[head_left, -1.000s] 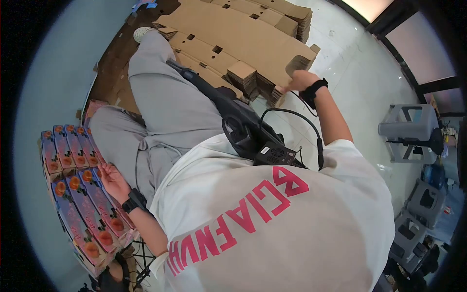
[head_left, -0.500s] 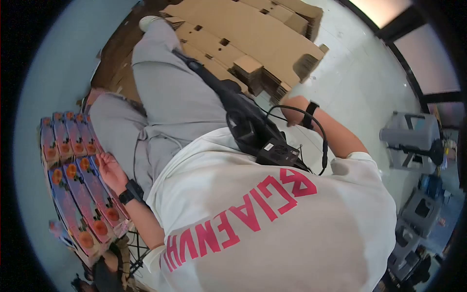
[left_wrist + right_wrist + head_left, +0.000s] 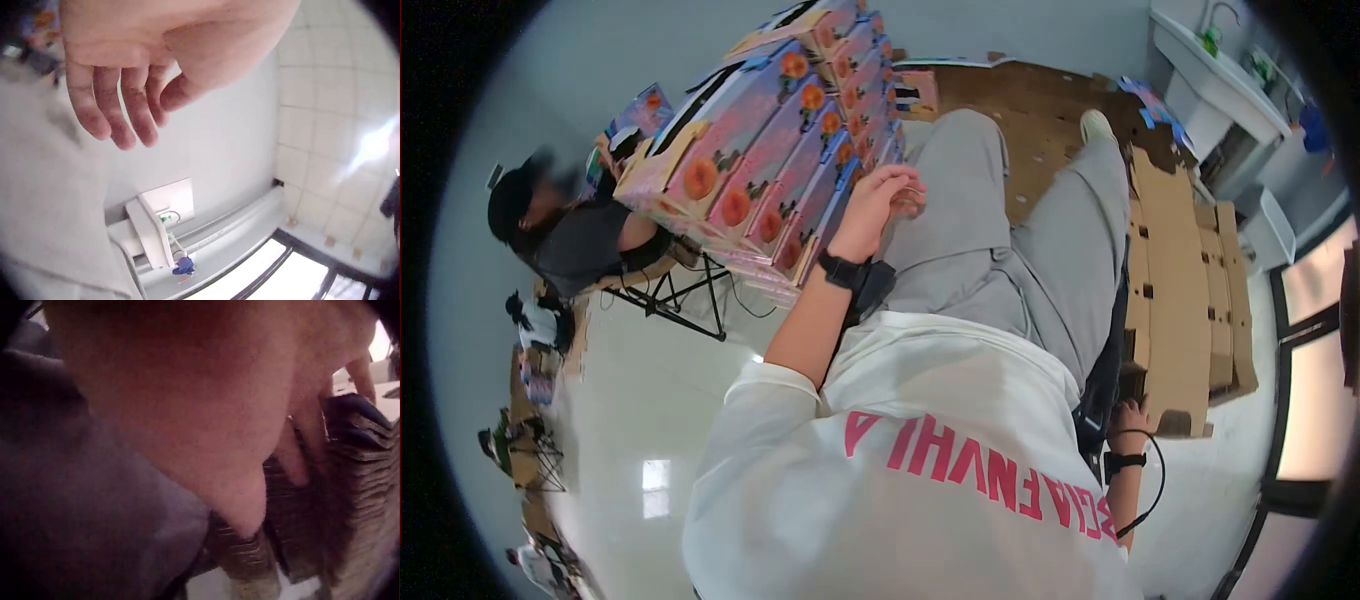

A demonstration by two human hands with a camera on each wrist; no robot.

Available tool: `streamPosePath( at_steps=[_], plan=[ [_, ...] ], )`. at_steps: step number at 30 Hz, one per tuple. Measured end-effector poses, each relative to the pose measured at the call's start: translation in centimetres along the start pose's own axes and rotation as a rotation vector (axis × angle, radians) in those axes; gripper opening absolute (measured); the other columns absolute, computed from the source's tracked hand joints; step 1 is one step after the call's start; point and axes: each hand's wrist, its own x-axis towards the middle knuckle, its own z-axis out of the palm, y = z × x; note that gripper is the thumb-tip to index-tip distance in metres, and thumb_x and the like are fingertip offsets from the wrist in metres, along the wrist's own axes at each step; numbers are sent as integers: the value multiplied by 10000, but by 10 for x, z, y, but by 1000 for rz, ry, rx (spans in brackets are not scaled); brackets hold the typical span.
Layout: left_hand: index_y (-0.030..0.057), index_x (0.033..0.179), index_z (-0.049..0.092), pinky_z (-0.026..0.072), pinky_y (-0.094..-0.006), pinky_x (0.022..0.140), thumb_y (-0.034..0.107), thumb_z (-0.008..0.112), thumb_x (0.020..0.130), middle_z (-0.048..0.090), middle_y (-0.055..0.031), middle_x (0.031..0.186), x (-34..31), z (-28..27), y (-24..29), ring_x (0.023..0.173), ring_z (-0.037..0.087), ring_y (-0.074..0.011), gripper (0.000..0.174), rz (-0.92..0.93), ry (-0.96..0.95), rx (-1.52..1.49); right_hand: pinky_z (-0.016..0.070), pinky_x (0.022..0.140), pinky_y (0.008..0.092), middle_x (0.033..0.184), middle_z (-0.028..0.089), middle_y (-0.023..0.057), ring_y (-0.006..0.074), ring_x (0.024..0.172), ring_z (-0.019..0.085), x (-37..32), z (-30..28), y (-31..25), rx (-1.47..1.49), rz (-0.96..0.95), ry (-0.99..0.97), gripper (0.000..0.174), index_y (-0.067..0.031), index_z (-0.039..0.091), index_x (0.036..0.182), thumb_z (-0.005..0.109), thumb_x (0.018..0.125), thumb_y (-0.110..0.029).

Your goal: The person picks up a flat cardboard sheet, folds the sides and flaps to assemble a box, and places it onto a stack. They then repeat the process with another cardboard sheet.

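Observation:
My left hand (image 3: 880,210) hovers beside the stacked printed boxes (image 3: 735,205) and above the grey-trousered leg, holding nothing. Its slightly bent fingers hang apart in the left wrist view, where the hand (image 3: 169,44) fills the top. On the other side, my right hand (image 3: 1130,420) is at the near end of the flat brown cardboard stack (image 3: 1180,300). Close up, the right hand (image 3: 200,406) has its fingers extended down against the layered cardboard edges (image 3: 369,506); whether they press on them is hard to tell in the dim view.
Seated people, one in a black cap (image 3: 510,210), are at the left. A black folding stand (image 3: 670,300) is below the boxes. Brown cardboard (image 3: 1040,130) covers the floor ahead; a white sink (image 3: 1220,70) is at the upper right. A black cable (image 3: 1160,480) loops by my right wrist.
The head view has swung left, bringing the box stack, seated people and sink into sight. My right hand has moved back to the cardboard stack's near end; my left hand remains empty near the boxes.

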Motion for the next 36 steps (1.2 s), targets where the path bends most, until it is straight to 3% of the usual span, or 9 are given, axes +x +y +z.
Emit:
streamPosePath(
  at_steps=[4, 8, 9, 12, 15, 18, 23, 28, 36],
  plan=[
    [51, 1046, 716, 531, -356, 844, 138, 681, 922, 740, -102, 994, -52, -7, 105, 982, 709, -240, 156, 628, 260, 1039, 467, 1032, 460, 1146, 697, 124, 382, 1151, 612, 12, -42, -16, 353, 50, 380, 181, -89, 704, 1057, 685, 892, -160],
    [84, 1036, 748, 529, -411, 883, 259, 698, 897, 744, -101, 1021, -72, -78, 201, 985, 688, -314, 229, 826, 732, 1581, 517, 811, 337, 966, 682, 81, 145, 851, 641, 6, -109, -14, 1260, -68, 515, 197, 12, 657, 1037, 572, 1048, -166],
    [88, 1058, 750, 524, -430, 895, 354, 694, 903, 744, -101, 1045, -68, -107, 219, 1020, 681, -325, 313, 676, 865, 1752, 517, 839, 321, 972, 658, 78, 163, 810, 624, -3, -146, -15, 1196, -47, 510, 210, -10, 637, 1060, 521, 1070, -185],
    [62, 1105, 739, 517, -454, 893, 501, 621, 945, 727, -177, 1100, -40, -192, 252, 1049, 658, -386, 482, 221, 686, 1928, 480, 762, 302, 889, 569, 37, 155, 692, 539, -5, -185, -12, 2411, -137, 679, 228, -34, 581, 1039, 490, 1083, -239],
    [-1, 1191, 687, 505, -452, 904, 606, 619, 917, 714, -227, 1101, -5, -240, 263, 1038, 664, -413, 669, -451, 336, 1634, 407, 653, 299, 811, 453, 15, 146, 605, 420, -14, -222, -9, 2804, -863, 2, 226, -72, 514, 970, 479, 1088, -261],
    [-33, 1213, 662, 505, -435, 927, 683, 663, 841, 709, -238, 1099, -17, -237, 236, 1049, 679, -393, 808, -63, 327, 1605, 332, 566, 299, 751, 404, 9, 118, 580, 352, -14, -225, -27, 2731, -806, 129, 268, -78, 483, 915, 469, 1094, -277],
    [-54, 1289, 590, 524, -391, 896, 622, 768, 776, 713, -231, 1067, -43, -205, 229, 1027, 699, -325, 867, 94, 585, 1591, 331, 579, 280, 694, 387, 17, 122, 569, 336, -11, -225, -36, 2717, -558, 219, 284, -63, 510, 891, 448, 1105, -238],
    [-45, 1338, 563, 506, -315, 915, 292, 785, 904, 665, -126, 1189, -96, -200, 231, 1061, 636, -188, 592, 244, 455, 1303, 342, 595, 274, 726, 417, 18, 113, 591, 351, -18, -219, -1, 2477, -532, 450, 270, -49, 533, 934, 437, 1107, -233],
    [10, 1404, 529, 388, -393, 1135, 246, 836, 801, 559, -146, 1388, -120, -58, 205, 1345, 513, -275, 717, 615, 74, 1250, 348, 588, 293, 722, 508, 22, 120, 613, 419, -26, -230, -20, 2084, -314, 596, 281, -50, 569, 913, 479, 1083, -255]
  ],
)
